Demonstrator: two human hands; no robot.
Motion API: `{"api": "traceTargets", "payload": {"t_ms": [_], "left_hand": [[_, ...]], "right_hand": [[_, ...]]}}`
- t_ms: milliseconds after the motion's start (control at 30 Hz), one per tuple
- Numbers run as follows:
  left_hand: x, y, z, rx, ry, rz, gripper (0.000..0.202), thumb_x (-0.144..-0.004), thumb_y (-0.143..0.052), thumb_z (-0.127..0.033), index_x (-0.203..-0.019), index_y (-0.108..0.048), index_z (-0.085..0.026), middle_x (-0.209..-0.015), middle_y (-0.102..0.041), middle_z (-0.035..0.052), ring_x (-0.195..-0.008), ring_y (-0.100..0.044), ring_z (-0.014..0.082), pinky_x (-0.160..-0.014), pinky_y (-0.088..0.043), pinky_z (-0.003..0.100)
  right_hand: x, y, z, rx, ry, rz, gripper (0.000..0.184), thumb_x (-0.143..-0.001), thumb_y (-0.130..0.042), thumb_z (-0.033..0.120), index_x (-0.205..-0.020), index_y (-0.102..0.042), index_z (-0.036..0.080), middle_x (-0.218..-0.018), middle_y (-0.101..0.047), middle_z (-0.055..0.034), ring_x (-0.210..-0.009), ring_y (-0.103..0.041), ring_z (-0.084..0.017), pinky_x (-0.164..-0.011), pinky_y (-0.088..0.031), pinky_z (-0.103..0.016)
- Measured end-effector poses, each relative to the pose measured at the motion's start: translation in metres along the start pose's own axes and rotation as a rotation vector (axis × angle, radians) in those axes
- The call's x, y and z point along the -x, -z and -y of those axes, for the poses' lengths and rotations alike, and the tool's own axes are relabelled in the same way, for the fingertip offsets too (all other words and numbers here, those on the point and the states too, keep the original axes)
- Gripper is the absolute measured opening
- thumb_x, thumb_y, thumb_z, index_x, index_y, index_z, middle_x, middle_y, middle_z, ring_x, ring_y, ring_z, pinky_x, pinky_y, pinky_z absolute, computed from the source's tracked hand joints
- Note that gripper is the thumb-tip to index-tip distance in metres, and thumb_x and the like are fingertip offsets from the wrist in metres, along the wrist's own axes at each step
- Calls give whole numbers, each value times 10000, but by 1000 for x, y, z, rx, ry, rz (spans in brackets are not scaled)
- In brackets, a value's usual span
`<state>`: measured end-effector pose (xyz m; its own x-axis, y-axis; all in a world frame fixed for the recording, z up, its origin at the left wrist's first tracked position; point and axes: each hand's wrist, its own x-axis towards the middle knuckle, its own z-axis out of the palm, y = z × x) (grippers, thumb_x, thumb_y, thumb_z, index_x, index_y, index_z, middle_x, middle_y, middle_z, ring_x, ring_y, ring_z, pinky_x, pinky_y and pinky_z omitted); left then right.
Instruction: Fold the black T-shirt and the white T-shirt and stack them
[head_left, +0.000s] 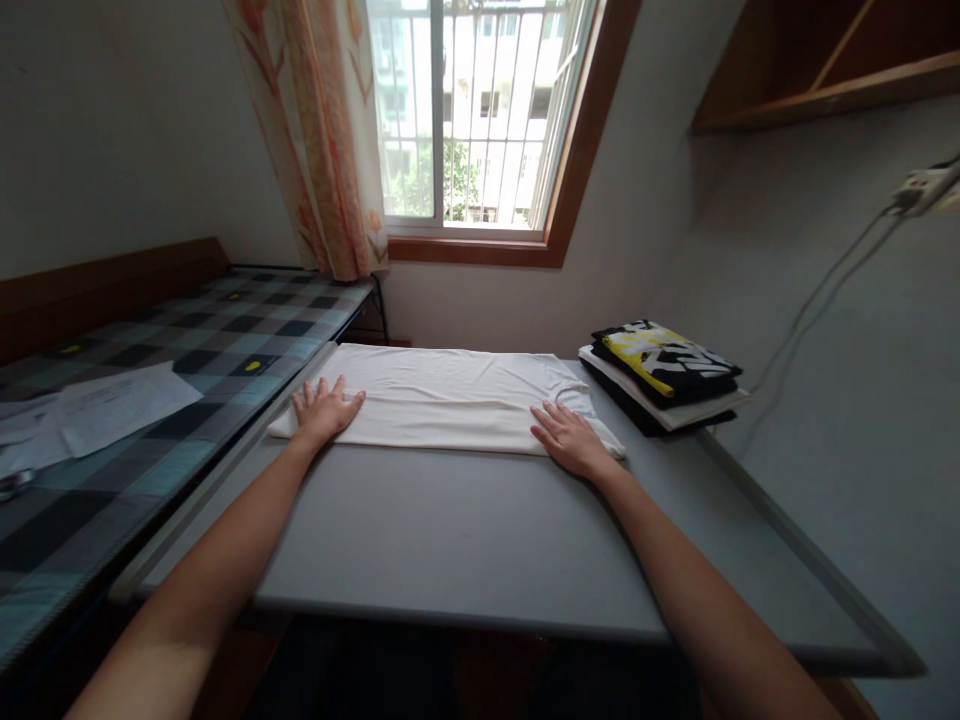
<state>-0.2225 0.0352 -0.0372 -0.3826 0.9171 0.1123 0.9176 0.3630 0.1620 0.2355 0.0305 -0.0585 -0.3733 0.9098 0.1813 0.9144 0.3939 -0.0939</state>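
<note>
Folded across the bench (465,530) at frame centre, the white cloth (450,402) looks light, soft and limp (small creases show). Left hand (322,412) and right hand (571,440) rest near its ends, fingers (335,389) spread, less widely on the right; its lower corners would likely grip best.

The grey table (465,530) carries a partly folded white cloth (450,385) along its far edge and a stack of folded clothes (664,375) at its far right corner. Papers (112,405) lie on the checked mattress (187,335), reaching toward its table-side edge.
</note>
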Motion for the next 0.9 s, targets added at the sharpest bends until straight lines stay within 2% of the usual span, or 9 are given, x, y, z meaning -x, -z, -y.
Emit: {"api": "traceTargets", "payload": {"t_ms": [200,333,433,500,567,700,900], "left_hand": [[-3,-3,4,16,9,43,815,-830,-342,-705,-1464,-413,-197,-1565,-258,185,-1435,-128,463,-1118,-100,626],[0,-2,3,22,-13,-42,782,-837,-386,-669,-1461,-416,-199,-1555,-287,179,-1434,-149,454,-1112,-111,642],[4,1,-2,34,-159,-183,737,-877,-392,-589,-1501,-332,-201,-1558,-300,146,-1447,-177,386,-1139,-148,580],[7,2,-7,38,-269,-226,700,-903,-374,-549,-1511,-306,-209,-1561,-306,112,-1454,-192,334,-1157,-164,523],[9,1,-12,31,-308,-167,689,-914,-342,-564,-1510,-311,-220,-1567,-296,99,-1454,-195,331,-1155,-173,525],[10,-6,-17,-17,-302,74,740,-897,-286,-654,-1507,-320,-237,-1580,-257,99,-1450,-183,373,-1134,-158,599],[9,-7,-17,-49,-299,115,744,-895,-243,-670,-1507,-320,-253,-1588,-234,81,-1462,-155,356,-1142,-132,596]], "right_hand": [[0,1,-1,6,15,1,604,-976,-252,551,-1447,-454,231,-1512,-397,-102,-1414,-317,-294,-1125,-294,-481],[0,3,-1,-4,23,22,603,-981,-259,535,-1454,-444,211,-1517,-384,-119,-1418,-306,-301,-1130,-284,-484],[0,4,-2,-8,38,25,599,-985,-264,517,-1450,-451,189,-1512,-388,-136,-1419,-302,-307,-1126,-292,-486],[0,4,-3,-11,58,15,602,-985,-270,512,-1441,-464,170,-1504,-396,-150,-1418,-301,-313,-1123,-295,-491],[1,3,-4,-11,75,-2,607,-980,-285,522,-1435,-471,167,-1499,-402,-155,-1416,-304,-319,-1120,-294,-501],[1,2,-5,-13,84,-16,620,-968,-302,552,-1438,-468,183,-1500,-406,-145,-1412,-310,-321,-1118,-295,-509],[0,1,-6,-37,73,1,602,-972,-312,526,-1426,-484,170,-1496,-409,-151,-1409,-319,-319,-1116,-302,-497]]}}
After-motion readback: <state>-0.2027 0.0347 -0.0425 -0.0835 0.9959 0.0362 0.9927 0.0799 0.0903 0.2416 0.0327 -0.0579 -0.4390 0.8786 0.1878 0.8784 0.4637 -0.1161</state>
